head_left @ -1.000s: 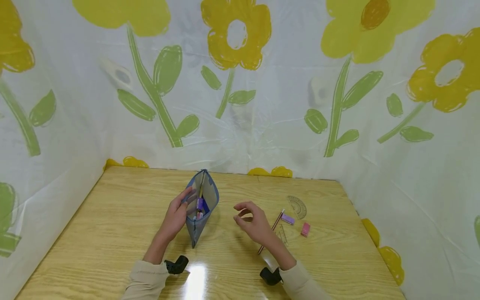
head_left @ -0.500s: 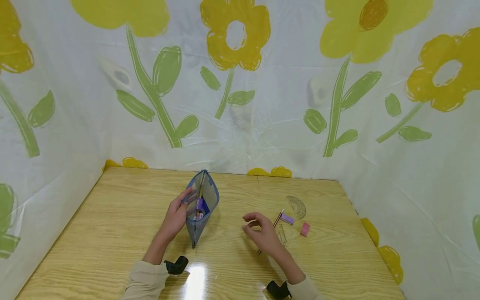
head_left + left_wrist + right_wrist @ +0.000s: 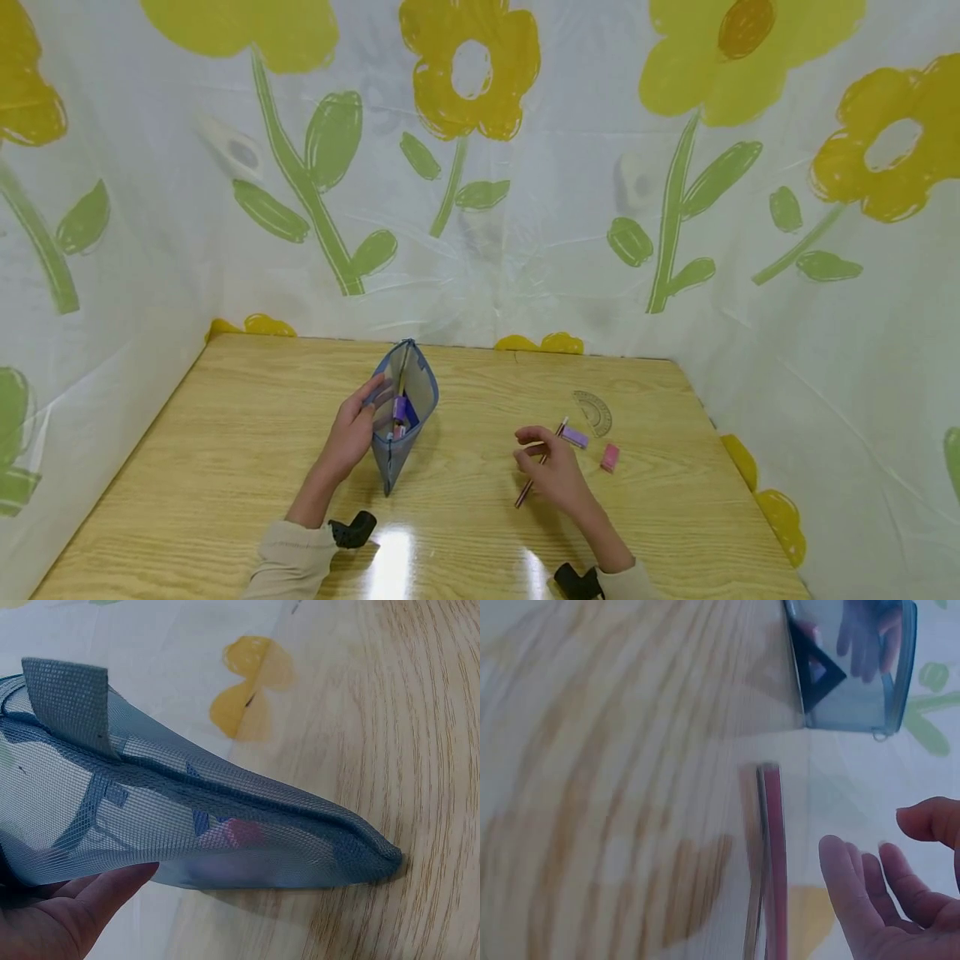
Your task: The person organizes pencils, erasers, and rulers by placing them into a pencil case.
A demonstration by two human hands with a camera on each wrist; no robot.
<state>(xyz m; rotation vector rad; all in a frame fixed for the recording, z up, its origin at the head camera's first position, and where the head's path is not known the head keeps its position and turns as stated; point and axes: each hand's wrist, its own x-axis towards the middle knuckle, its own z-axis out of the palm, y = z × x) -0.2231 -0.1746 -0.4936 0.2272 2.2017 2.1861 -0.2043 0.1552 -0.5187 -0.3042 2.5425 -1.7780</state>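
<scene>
From afar I'm seeing the dark-red pencil (image 3: 524, 492) lying right of lower centre, slanting lower-left to upper-right; the nearer right hand (image 3: 558, 475) is hovering over it, thumb and fingers parted, while the left (image 3: 351, 432) is gripping the blue mesh pouch (image 3: 393, 461).

Soft, even light covers a glossy wooden tabletop (image 3: 225, 433) as two white patches of glare (image 3: 392, 558) flare near the person, a faint shadow lies beside the blue pouch (image 3: 396, 462), and haze softens the pencil (image 3: 777, 862) in the bluish right wrist view
</scene>
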